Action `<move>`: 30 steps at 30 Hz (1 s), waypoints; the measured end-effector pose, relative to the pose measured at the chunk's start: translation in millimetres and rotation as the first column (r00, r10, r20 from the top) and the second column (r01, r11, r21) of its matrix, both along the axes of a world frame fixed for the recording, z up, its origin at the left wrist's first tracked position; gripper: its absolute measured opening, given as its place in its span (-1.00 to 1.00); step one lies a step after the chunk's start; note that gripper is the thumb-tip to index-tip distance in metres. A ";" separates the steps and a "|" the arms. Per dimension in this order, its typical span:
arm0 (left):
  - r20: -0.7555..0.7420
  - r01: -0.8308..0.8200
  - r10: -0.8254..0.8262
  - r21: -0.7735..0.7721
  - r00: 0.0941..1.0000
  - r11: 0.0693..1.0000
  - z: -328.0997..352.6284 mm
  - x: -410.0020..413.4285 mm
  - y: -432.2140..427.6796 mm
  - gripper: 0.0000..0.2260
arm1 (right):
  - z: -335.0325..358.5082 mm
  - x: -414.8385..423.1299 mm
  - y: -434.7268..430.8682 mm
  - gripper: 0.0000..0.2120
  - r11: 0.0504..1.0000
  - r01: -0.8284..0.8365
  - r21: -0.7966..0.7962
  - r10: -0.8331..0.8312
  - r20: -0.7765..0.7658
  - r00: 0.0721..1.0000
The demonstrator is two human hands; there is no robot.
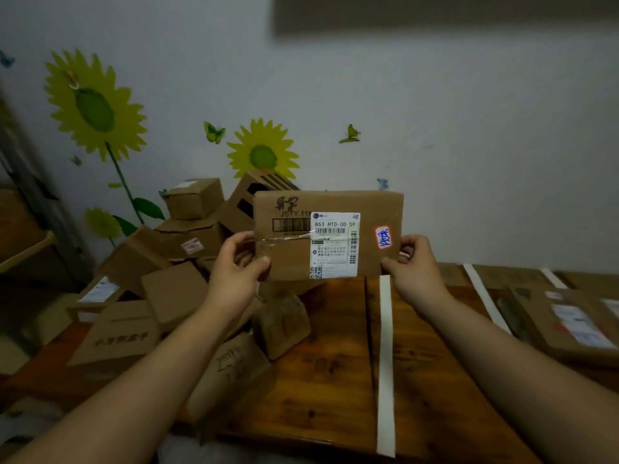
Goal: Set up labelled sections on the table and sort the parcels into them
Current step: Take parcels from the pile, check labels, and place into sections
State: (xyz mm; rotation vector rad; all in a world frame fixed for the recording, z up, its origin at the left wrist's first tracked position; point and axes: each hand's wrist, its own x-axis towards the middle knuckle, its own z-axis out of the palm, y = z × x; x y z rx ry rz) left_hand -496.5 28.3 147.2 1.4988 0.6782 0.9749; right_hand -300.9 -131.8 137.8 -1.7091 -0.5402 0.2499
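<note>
A person holds up a flat brown cardboard box (328,234) with both hands. The box is in the air, above the brown wooden worktop (335,363). It stands on its long edge, so its long side runs from left to right. Its big flat face points back at the person. The words on it are the right way up.

The left hand (239,262) grips the left end of the box. Its thumb lies on the front and its fingers curl round the back. The right hand (415,262) grips the right end of the box, low down near the corner, with the thumb on the front.

A white paper label with black bar codes (335,244) is stuck on the front of the box, a little right of the middle. A small red-edged sticker with blue writing (383,237) sits just right of that label, near the right hand.

Right below the box, a long white strip of tape (385,363) runs down the worktop toward the person. Another white strip of tape (482,296) lies below and to the right of the box. A wide flat cardboard parcel with labels (562,323) lies farther right still.

A heap of brown cardboard boxes (174,262) is piled behind and to the left of the box. Yellow sunflower stickers (263,152) are on the white wall above it.
</note>
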 end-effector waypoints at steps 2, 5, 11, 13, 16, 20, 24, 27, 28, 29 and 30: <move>-0.012 0.043 -0.043 0.018 0.999 0.999 -4.5 4.4 -4.1 -0.65 | -2.5 -3.0 -14.2 -0.65 0.999 0.037 -0.023 -0.037 -0.009 0.999; -0.068 0.118 -0.119 -0.015 0.991 0.993 -23.4 9.9 -11.7 -0.64 | -19.5 -13.0 -37.4 -0.58 0.992 0.078 -0.098 -0.083 -0.048 0.995; -0.137 0.307 -0.334 -0.182 0.933 0.934 -69.2 29.0 -64.3 -0.62 | -58.5 -29.6 -110.9 -0.50 0.953 0.205 -0.224 -0.227 -0.078 0.971; -0.115 0.353 -0.383 -0.219 0.916 0.910 -74.2 39.5 -86.7 -0.62 | -56.4 -26.5 -139.4 -0.50 0.942 0.251 -0.224 -0.274 -0.078 0.958; -0.096 0.408 -0.435 -0.214 0.895 0.887 -67.9 59.2 -121.2 -0.63 | -49.0 -14.3 -183.3 -0.51 0.930 0.312 -0.192 -0.330 -0.070 0.941; -0.083 0.495 -0.505 -0.115 0.859 0.861 -46.8 93.1 -173.0 -0.62 | -37.1 7.2 -246.8 -0.54 0.910 0.398 -0.115 -0.405 -0.044 0.913; -0.104 0.521 -0.520 -0.013 0.848 0.853 -37.5 136.4 -240.5 -0.61 | -24.8 32.5 -323.4 -0.51 0.882 0.467 -0.059 -0.468 0.000 0.884; -0.085 0.545 -0.544 -0.007 0.835 0.838 -30.4 174.3 -304.6 -0.61 | -20.3 55.8 -390.1 -0.49 0.850 0.524 -0.052 -0.520 0.071 0.851; -0.083 0.556 -0.554 -0.006 0.828 0.831 -27.6 186.8 -327.2 -0.61 | -18.3 62.3 -412.6 -0.46 0.835 0.547 -0.058 -0.541 0.098 0.835; -0.079 0.569 -0.567 -0.005 0.820 0.823 -24.1 198.2 -349.0 -0.61 | -15.5 68.0 -434.0 -0.44 0.822 0.566 -0.062 -0.557 0.118 0.822; -0.073 0.585 -0.583 -0.001 0.809 0.811 -20.4 208.7 -368.9 -0.62 | -12.3 73.5 -453.6 -0.43 0.811 0.582 -0.061 -0.572 0.126 0.810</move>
